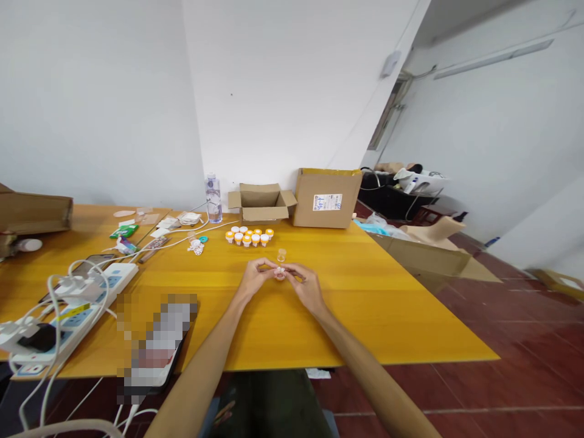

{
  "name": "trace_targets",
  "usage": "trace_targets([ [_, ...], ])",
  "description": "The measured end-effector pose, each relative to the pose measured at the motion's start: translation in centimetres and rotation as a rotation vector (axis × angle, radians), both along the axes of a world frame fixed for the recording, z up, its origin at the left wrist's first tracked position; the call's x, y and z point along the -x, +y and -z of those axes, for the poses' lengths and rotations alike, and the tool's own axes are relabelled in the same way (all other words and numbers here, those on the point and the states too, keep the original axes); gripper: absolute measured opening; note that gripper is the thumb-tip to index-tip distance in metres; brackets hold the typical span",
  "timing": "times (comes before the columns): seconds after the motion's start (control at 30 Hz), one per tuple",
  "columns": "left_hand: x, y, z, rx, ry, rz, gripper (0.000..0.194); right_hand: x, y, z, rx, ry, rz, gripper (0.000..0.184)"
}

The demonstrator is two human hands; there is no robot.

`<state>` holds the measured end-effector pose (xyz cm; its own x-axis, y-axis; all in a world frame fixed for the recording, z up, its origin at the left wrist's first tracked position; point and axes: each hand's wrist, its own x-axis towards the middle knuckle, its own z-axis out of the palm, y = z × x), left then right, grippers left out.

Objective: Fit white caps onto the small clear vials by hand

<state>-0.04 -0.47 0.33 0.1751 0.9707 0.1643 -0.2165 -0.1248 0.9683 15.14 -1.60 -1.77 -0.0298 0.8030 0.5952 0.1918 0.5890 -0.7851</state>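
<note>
Between my fingertips, over the middle of the table (365, 316), is a small pinkish-white ring-like piece (279, 274), too small to name surely. My left hand (255, 278) pinches it from the left. From the right, the thumb and fingers of my right hand (307, 286) close on the same piece. Just beyond my fingers stands a small clear plastic cup (281, 255), apart from both hands. Farther back sits a cluster of several small white pieces with orange and white round tops (247, 239).
Behind the cluster are an open cardboard box (266, 213), a closed carton (326, 210) and a water bottle (213, 201). White cables and a power strip (98, 298) lie at left, near a blurred phone (159, 344). A flattened carton (424, 252) leans beyond the right edge.
</note>
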Motion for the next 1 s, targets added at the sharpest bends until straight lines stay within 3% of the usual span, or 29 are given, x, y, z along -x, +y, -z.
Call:
trace_targets([
  [1.0,0.28,0.05,0.13,-0.007,0.045,-0.013,0.024,-0.06,0.03,-0.26,0.069,0.041,-0.036,0.015],
])
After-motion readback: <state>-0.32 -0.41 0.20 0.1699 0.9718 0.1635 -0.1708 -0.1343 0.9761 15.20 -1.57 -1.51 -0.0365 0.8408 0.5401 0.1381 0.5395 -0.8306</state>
